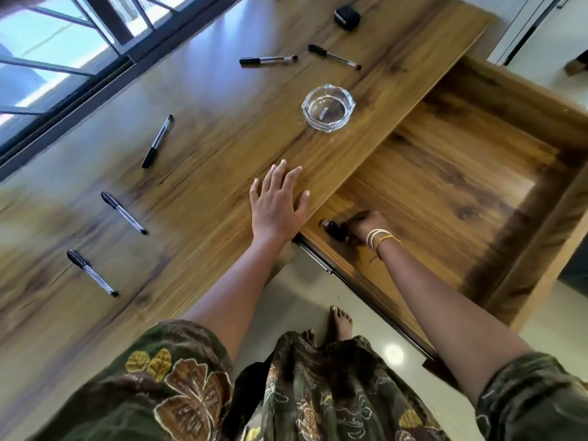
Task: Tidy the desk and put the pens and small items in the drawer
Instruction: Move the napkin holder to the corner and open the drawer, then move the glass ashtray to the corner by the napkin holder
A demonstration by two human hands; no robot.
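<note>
Small dark item [334, 230] against right fingers [356, 225]

Daylight from the window [63, 43] glares blue-white across the desk [197, 100]. The drawer [445, 192] lies in deep shadow along its walls. Edges bend and smear with wide-angle blur.

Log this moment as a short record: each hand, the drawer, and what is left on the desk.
left hand: flat, fingers spread, resting on the desk near its front edge
right hand: inside the drawer, on a small dark item; grip unclear
drawer: open, nothing else seen inside
pens on desk: five, first at, all capped, scattered
glass ashtray: on desk, near the drawer
black case: far end of desk
</note>
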